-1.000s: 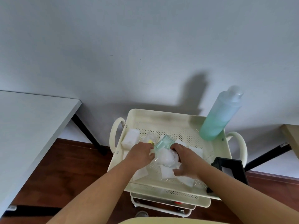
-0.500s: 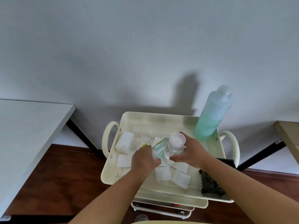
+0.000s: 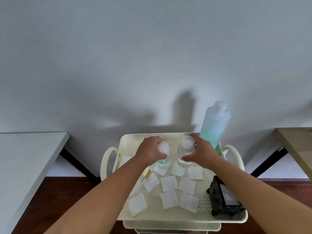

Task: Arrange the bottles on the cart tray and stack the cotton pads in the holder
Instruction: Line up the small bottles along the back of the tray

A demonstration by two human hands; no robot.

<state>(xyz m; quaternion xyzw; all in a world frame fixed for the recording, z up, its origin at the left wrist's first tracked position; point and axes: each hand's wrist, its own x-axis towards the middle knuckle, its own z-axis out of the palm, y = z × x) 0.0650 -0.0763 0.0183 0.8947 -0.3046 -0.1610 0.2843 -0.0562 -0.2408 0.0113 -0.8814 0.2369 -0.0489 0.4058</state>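
There were three upright bottles on the cart tray (image 3: 128, 141): a tall green one (image 3: 213, 127) at the far right corner and two small clear ones (image 3: 163, 155) (image 3: 185, 153) side by side near the far edge. About ten square cotton pads (image 3: 168, 183) lay loose. One black holder (image 3: 222, 196) stood at the right edge. Two hands showed.

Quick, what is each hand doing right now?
Left hand: closed on the small green-tinted bottle.
Right hand: closed on the small clear bottle.
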